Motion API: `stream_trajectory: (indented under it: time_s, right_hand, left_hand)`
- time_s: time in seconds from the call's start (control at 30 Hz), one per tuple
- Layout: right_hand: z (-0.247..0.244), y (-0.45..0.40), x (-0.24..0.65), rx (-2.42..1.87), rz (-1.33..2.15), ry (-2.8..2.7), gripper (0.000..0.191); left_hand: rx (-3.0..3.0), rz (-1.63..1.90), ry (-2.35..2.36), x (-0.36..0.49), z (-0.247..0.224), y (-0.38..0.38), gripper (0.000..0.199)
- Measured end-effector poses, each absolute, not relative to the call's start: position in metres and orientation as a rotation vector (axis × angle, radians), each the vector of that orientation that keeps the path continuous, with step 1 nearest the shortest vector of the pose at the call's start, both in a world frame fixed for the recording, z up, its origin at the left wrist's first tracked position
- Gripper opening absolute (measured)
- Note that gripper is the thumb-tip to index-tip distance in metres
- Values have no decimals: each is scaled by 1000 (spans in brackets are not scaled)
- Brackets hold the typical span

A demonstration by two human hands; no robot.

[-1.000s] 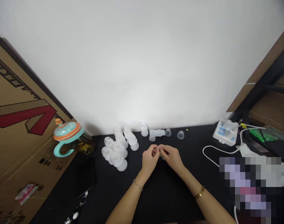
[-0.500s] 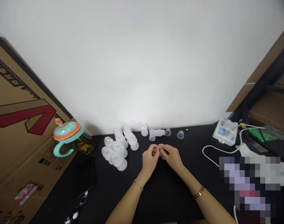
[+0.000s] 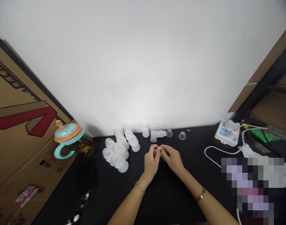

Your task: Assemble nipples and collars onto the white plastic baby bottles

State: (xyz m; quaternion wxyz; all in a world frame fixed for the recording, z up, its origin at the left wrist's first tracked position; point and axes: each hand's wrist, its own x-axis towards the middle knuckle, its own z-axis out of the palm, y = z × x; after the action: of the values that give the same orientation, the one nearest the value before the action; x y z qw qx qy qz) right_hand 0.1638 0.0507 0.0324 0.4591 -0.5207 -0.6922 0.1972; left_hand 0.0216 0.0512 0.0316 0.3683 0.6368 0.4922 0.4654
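Note:
My left hand point(image 3: 151, 159) and my right hand point(image 3: 173, 158) meet over the dark table, thumbs and fingertips pinched around a small translucent bottle part point(image 3: 160, 148). The fingers cover most of it, so its exact kind does not show. Just beyond my hands, a white baby bottle body point(image 3: 158, 134) lies on its side, with a clear domed cap point(image 3: 169, 133) at its right end and a small clear piece point(image 3: 153, 139) in front. Another clear domed cap point(image 3: 182, 135) rests farther right. Left of my hands stand several white baby bottles point(image 3: 119, 150) with clear caps.
One white bottle point(image 3: 145, 131) stands near the wall. A teal-lidded pitcher point(image 3: 74, 140), a black phone point(image 3: 86, 175) and a cardboard box point(image 3: 23, 140) are at left. On the right lie a white power strip point(image 3: 227, 132), its cable point(image 3: 218, 150) and a green bag point(image 3: 262, 135).
Both hands stay together in nearly the same place. The small part between the fingertips appears turned slightly, with more of its pale top showing.

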Motion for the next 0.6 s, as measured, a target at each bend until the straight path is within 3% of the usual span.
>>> stream_trajectory:
  time_s: [0.6]
  right_hand:
    - [32,52,166,-1280,325,-1754,28]
  left_hand:
    - [1638,1169,1229,22,34,50,31]
